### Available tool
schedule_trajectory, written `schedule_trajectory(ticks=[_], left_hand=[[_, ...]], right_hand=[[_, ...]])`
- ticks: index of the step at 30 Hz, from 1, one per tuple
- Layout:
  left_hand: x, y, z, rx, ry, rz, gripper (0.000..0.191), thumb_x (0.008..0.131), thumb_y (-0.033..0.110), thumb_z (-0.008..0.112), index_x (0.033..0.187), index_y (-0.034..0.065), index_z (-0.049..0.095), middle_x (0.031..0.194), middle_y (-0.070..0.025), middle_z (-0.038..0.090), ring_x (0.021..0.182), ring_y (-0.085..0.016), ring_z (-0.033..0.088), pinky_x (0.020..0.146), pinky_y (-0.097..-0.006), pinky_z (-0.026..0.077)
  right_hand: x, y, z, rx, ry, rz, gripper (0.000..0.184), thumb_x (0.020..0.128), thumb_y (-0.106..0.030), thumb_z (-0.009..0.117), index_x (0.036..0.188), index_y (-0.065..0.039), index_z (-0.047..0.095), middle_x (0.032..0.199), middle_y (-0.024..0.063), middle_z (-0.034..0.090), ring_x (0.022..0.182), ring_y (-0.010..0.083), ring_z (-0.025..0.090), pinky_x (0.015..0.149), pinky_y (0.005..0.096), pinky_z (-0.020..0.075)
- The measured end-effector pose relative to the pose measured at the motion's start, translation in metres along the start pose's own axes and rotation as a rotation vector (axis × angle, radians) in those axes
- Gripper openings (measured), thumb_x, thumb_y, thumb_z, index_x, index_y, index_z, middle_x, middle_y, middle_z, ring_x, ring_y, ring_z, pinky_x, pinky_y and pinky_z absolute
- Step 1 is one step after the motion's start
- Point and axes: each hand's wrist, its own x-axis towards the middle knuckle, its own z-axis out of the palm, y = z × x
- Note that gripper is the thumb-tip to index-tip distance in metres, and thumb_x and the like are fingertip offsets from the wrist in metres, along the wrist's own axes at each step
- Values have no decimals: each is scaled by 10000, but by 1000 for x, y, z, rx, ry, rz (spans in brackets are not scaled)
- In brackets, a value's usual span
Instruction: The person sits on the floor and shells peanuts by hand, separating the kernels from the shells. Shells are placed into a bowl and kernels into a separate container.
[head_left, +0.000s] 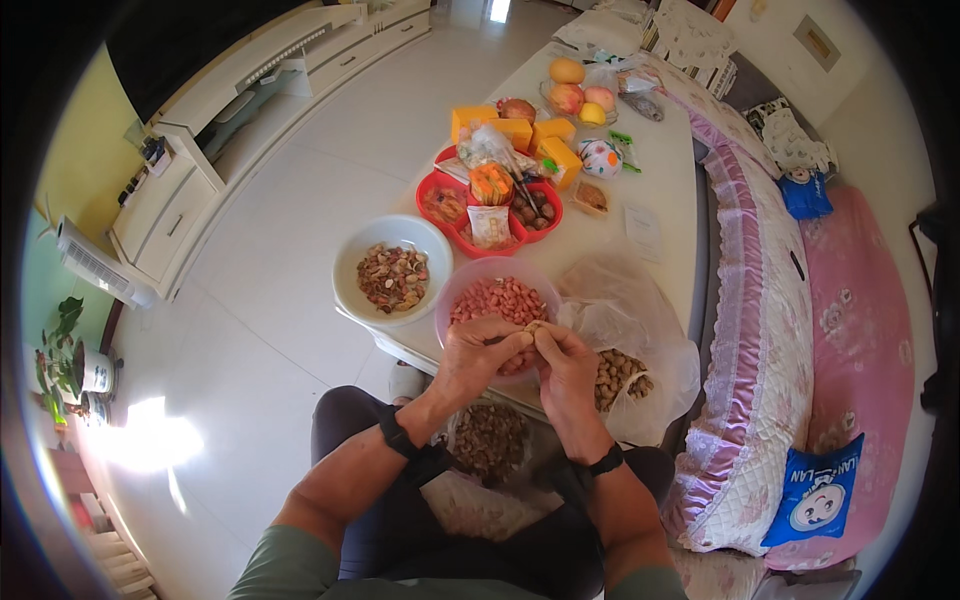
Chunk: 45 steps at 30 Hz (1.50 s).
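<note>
Over a pink bowl (444, 291) of shelled peanuts (501, 297), my left hand (480, 349) and my right hand (564, 360) meet at the fingertips. Pinched between them is a peanut in its shell (532, 328); whether the shell is cracked is too small to tell. Beside my right hand, a clear plastic bag (671, 360) holds unshelled peanuts (619, 379). A white basin (346, 262) left of the pink bowl contains shells and scraps (391, 277). Below my wrists, between my knees, a container partly hidden by my arms is full of peanut shells (489, 442).
A red divided snack tray (429, 196) stands behind the bowls on the white table (671, 217). Farther back are yellow boxes (556, 159), a fruit dish (611, 116) and a food tub (591, 197). A quilted sofa (757, 315) runs along the right, with a TV cabinet (176, 221) at left.
</note>
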Motion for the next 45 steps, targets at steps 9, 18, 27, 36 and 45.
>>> schedule_trajectory(ticks=[9, 18, 27, 36, 45], left_hand=[[7, -1, -8, -201, 11, -192, 206, 1031, 198, 712, 1048, 8, 790, 819, -22, 742, 675, -76, 661, 611, -245, 536], [19, -2, -36, 903, 152, 527, 220, 876, 160, 814, 1049, 30, 773, 891, -188, 738, 742, -370, 706, 690, -406, 575], [7, 33, -33, 229, -83, -83, 165, 983, 168, 767, 993, 6, 799, 820, -20, 737, 724, -51, 659, 609, -239, 527], [-3, 10, -17, 146, -179, -65, 121, 977, 110, 768, 981, -9, 791, 840, -31, 713, 729, -78, 665, 608, -240, 539], [-6, -7, -8, 71, -81, -82, 122, 1005, 66, 716, 997, -47, 762, 887, -47, 719, 752, -104, 700, 665, -250, 597]], right_hand=[[0, -8, 3, 61, -45, -2, 182, 1022, -99, 709, 1156, 23, 721, 996, 78, 747, 864, 149, 694, 811, 305, 588], [-14, -27, 9, -785, -75, -337, 165, 965, -112, 780, 1063, 14, 737, 931, 62, 753, 829, 98, 674, 754, 283, 551], [-58, -42, -10, -1177, -580, -63, 194, 884, -137, 845, 978, 4, 750, 820, 121, 734, 723, 166, 700, 687, 307, 553], [-42, -35, 2, -818, -96, -360, 266, 912, -85, 832, 1124, 34, 723, 912, 79, 763, 827, 110, 705, 749, 263, 562], [-34, -21, 8, -709, -42, -270, 235, 958, -48, 776, 1159, 45, 696, 1034, 95, 764, 922, 113, 706, 836, 269, 571]])
